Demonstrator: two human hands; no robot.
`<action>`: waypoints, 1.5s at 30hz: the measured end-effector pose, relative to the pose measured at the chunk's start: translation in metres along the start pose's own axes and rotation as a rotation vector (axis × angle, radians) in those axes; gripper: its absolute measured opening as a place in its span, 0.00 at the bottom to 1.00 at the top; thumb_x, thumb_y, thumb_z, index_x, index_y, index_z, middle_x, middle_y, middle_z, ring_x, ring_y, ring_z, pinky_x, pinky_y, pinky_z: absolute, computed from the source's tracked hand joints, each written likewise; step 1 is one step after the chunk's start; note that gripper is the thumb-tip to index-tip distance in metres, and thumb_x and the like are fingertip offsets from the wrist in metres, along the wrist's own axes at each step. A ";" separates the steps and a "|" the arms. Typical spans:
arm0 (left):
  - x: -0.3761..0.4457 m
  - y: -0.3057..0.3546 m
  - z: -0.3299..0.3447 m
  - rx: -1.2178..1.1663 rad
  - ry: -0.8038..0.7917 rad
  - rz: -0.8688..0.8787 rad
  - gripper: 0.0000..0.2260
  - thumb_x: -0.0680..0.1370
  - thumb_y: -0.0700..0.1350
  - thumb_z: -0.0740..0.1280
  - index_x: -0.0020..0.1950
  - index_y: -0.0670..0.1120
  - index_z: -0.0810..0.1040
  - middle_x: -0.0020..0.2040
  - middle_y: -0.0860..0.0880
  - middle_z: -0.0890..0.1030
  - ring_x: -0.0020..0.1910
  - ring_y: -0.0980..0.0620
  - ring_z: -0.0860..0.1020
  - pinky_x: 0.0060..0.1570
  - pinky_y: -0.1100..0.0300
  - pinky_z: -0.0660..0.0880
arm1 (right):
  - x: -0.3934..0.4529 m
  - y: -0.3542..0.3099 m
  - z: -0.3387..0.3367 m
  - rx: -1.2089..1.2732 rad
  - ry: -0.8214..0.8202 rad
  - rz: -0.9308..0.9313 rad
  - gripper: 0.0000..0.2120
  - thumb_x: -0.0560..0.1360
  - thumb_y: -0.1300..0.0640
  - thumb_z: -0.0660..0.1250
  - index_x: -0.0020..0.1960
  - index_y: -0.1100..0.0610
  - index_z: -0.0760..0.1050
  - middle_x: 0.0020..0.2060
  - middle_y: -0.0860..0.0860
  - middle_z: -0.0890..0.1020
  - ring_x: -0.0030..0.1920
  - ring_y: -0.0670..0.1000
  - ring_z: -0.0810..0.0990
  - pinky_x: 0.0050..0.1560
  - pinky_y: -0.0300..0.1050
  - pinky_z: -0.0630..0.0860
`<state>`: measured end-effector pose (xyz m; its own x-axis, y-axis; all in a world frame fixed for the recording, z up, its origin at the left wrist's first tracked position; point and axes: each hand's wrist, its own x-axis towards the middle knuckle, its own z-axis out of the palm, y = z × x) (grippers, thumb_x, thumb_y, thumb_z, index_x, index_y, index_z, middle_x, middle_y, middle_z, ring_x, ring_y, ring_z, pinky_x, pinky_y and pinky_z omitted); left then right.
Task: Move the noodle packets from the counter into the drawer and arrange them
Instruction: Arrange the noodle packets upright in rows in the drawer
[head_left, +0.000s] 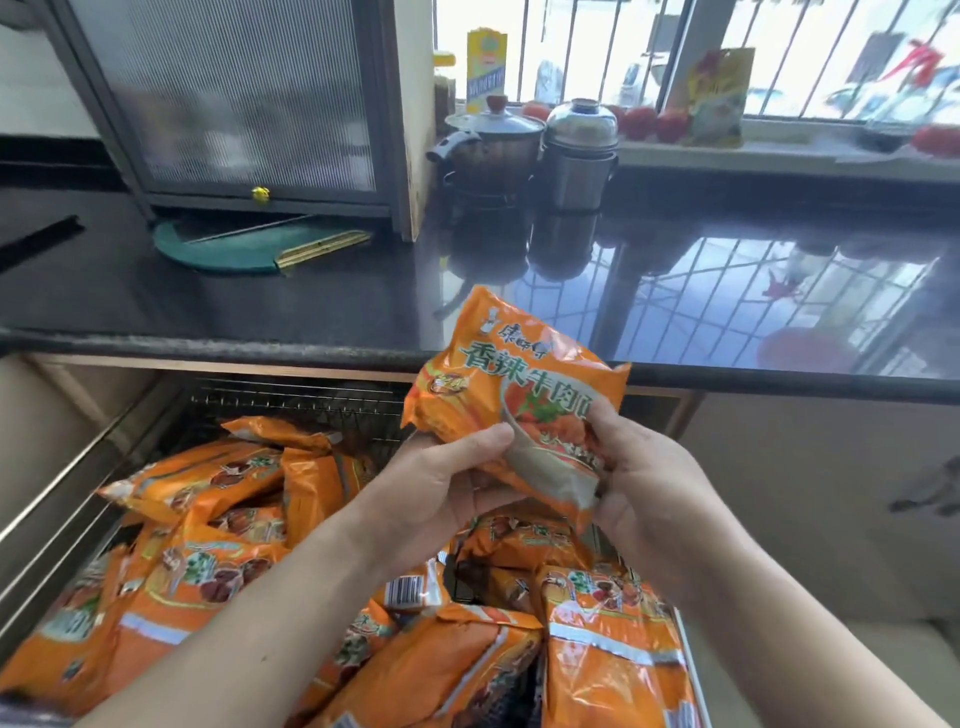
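An orange noodle packet (511, 384) is held up in front of the counter edge, above the open drawer. My left hand (441, 488) grips its lower left corner, thumb on the front. My right hand (644, 478) grips its lower right corner. Below them the pulled-out drawer (78, 467), with a wire rack at its back, holds several orange noodle packets (208, 561) lying in a loose pile, some flat, some tilted, some face down. The black counter (311, 301) shows no other packets.
On the counter stand a dark-framed cabinet with ribbed doors (244, 104), a green round board (223, 249), a lidded pot (488, 140) and a steel container (579, 150). A barred window with a cluttered sill lies behind. Cabinet fronts flank the drawer.
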<state>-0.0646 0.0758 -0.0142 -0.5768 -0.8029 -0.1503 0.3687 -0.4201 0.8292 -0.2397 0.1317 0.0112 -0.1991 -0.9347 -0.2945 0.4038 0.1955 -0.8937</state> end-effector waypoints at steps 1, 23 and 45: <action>0.000 0.000 -0.002 0.039 -0.022 -0.022 0.20 0.80 0.45 0.68 0.71 0.41 0.76 0.67 0.38 0.81 0.65 0.37 0.80 0.64 0.41 0.78 | -0.001 0.000 -0.003 -0.015 -0.009 -0.010 0.19 0.80 0.49 0.64 0.64 0.63 0.77 0.53 0.59 0.87 0.52 0.58 0.87 0.52 0.55 0.84; -0.001 -0.001 -0.010 0.062 -0.208 -0.230 0.25 0.79 0.51 0.67 0.75 0.45 0.72 0.70 0.38 0.78 0.68 0.36 0.78 0.64 0.38 0.76 | -0.008 -0.050 -0.055 -0.236 -0.266 -0.117 0.32 0.63 0.42 0.82 0.53 0.64 0.76 0.51 0.66 0.85 0.48 0.61 0.85 0.54 0.59 0.80; 0.081 -0.040 -0.007 1.920 0.269 -0.437 0.36 0.79 0.64 0.63 0.79 0.46 0.60 0.70 0.41 0.75 0.67 0.38 0.76 0.63 0.43 0.76 | -0.002 -0.019 -0.113 -0.354 0.312 0.218 0.09 0.80 0.56 0.69 0.58 0.59 0.78 0.40 0.54 0.88 0.34 0.50 0.86 0.33 0.47 0.83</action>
<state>-0.1214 0.0244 -0.0629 -0.2216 -0.8989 -0.3779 -0.9751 0.2063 0.0812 -0.3483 0.1638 -0.0092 -0.4224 -0.7389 -0.5250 0.1495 0.5145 -0.8444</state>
